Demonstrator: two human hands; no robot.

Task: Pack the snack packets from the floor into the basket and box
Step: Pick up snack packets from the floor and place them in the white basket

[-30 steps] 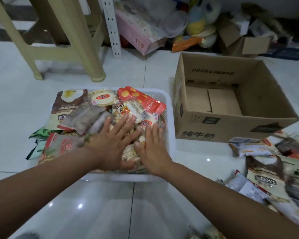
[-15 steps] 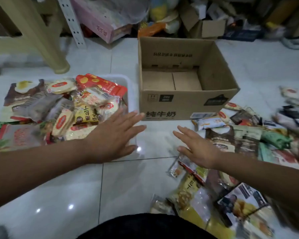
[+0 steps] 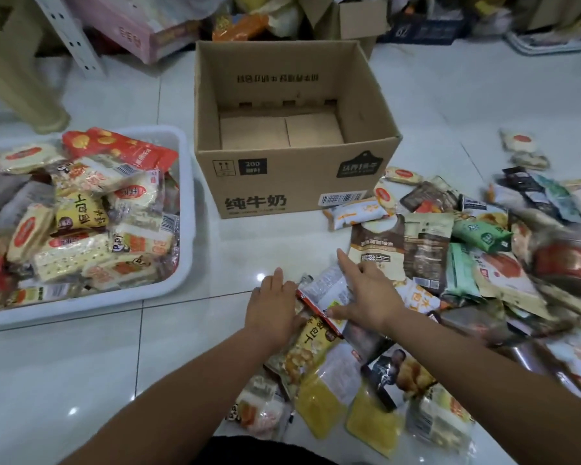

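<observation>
Head — packet [image 3: 323,292] between 2 hands [image 3: 271,308] [image 3: 373,297]

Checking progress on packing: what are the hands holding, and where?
Silver packet: left hand touches its left end, right hand lies across its right side; true grip unclear.

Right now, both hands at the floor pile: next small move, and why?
Likely close both hands on the red-edged packet and lift it toward the cardboard box. The left hand is at its edge, the right hand lies on it, the box looks empty, and the white basket is heaped to its rim.
</observation>
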